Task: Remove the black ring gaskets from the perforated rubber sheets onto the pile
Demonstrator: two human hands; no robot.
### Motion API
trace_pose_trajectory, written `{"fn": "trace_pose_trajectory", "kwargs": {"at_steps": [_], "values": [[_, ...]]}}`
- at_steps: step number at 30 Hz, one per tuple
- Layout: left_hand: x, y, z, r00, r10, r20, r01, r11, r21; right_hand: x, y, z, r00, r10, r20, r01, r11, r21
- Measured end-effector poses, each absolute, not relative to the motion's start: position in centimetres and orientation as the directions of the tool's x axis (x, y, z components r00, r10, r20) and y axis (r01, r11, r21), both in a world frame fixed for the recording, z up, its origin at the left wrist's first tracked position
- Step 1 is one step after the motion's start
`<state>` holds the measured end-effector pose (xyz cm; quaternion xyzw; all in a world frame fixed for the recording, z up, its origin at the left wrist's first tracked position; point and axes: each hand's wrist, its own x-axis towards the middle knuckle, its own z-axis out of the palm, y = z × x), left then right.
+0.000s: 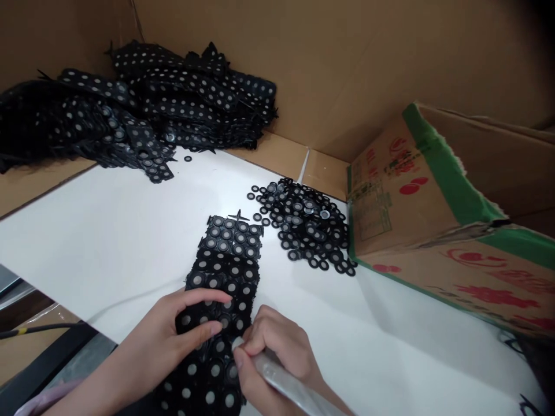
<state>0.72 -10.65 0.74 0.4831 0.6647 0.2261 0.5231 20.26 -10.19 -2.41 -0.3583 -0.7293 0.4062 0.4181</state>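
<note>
White tabletop [108, 231], left hand [176, 323] (thumb and finger apart) on dotted black strip [236, 238], right hand [284, 345] pinching pale tool [284, 378]

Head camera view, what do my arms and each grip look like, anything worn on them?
The left grip and right grip are bare human hands; no gloves or rings show. Pale lilac cloth, likely a sleeve, shows by the left forearm; none shows on the right.

Soft light; faint shadows on white tabletop [108, 242]; slight blur; top-right corner black.
</note>
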Motion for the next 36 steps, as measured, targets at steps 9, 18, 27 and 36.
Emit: {"fn": "trace_pose_trajectory", "kwargs": {"at_steps": [9,18,27,36], "values": [[0.5,-10.8,0.5,0.015,0.885,-0.465,0.43,0.414,0.802,20.9,-10.2,-2.0,-0.484,0.857,0.179,0.246,0.329,-0.911],[0.6,-11.6,0.6,0.025,0.873,-0.488,0.419,0.434,0.798,20.8,-10.1,-2.0,-0.481,0.852,0.205,0.256,0.36,-0.897],[1.1,-14.1,-0.3,-0.032,0.935,-0.353,0.532,0.315,0.786,20.4,-10.0,-2.1,-0.489,0.833,0.259,0.252,0.42,-0.872],[0.8,-14.3,-0.5,-0.003,0.897,-0.442,0.471,0.391,0.79,20.3,-10.1,-2.2,-0.476,0.837,0.27,0.246,0.421,-0.873]]}}
